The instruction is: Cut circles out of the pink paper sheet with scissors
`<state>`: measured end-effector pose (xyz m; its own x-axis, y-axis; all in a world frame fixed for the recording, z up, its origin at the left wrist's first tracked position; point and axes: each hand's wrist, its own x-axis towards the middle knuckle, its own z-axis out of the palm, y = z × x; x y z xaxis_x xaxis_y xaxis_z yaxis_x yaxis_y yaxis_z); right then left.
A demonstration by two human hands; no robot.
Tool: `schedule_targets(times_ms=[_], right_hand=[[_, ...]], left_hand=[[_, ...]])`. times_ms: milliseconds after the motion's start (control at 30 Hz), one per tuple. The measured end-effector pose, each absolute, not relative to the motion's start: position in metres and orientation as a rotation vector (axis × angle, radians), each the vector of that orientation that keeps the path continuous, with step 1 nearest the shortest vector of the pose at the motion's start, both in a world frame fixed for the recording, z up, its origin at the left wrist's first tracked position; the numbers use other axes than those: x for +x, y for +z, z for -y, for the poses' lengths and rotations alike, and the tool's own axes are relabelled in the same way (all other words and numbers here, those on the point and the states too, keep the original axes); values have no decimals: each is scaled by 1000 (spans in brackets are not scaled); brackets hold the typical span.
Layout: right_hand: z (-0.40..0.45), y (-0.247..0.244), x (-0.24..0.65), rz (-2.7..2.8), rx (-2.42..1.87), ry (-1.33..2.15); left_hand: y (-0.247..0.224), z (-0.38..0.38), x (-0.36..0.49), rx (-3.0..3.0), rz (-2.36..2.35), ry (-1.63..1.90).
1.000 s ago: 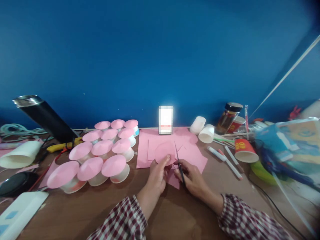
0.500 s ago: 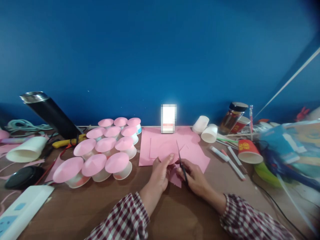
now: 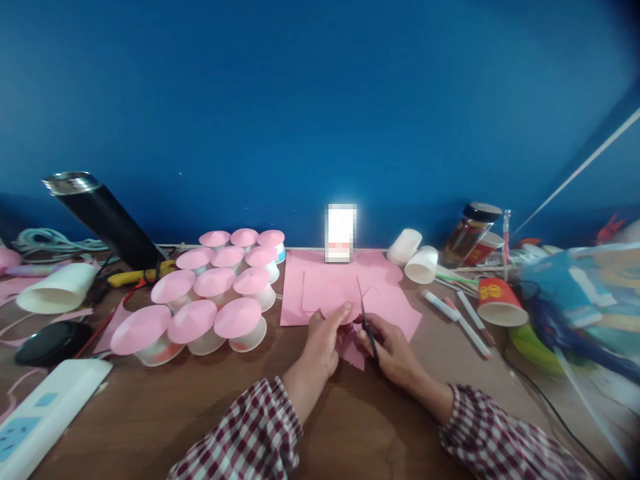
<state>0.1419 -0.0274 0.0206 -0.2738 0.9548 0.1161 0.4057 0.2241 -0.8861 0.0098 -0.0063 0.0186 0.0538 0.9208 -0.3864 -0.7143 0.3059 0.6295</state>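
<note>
My left hand (image 3: 325, 340) pinches a piece of pink paper (image 3: 327, 290), thumb on top and fingers beneath. Black-handled scissors (image 3: 369, 327) are gripped in my right hand (image 3: 393, 347), their blades pointing away from me along the right side of that paper. A pink offcut (image 3: 354, 357) hangs or lies just below, between my hands. Larger pink sheets (image 3: 293, 300) lie flat behind and under the work. To the left, rows of paper cups (image 3: 250, 337) stand with pink paper cones (image 3: 237, 317) on top.
A bright phone-like screen (image 3: 340, 233) leans at the wall. White paper cups (image 3: 421, 265), markers (image 3: 457, 320), a red cup (image 3: 500, 303) and a dark jar (image 3: 470, 233) are on the right. A black flask (image 3: 105, 220) and white power strip (image 3: 55, 407) occupy the left.
The view has shifted slightly, so everything sits a little higher and further right. Both hands keep nearly the same hold on the paper and scissors.
</note>
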Motion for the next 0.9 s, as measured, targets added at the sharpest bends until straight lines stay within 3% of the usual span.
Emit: schedule_targets(times_ms=[900], right_hand=[[27,21,141,1791,-1265,998]], left_hand=[[29,8,9,291,-872,1279]])
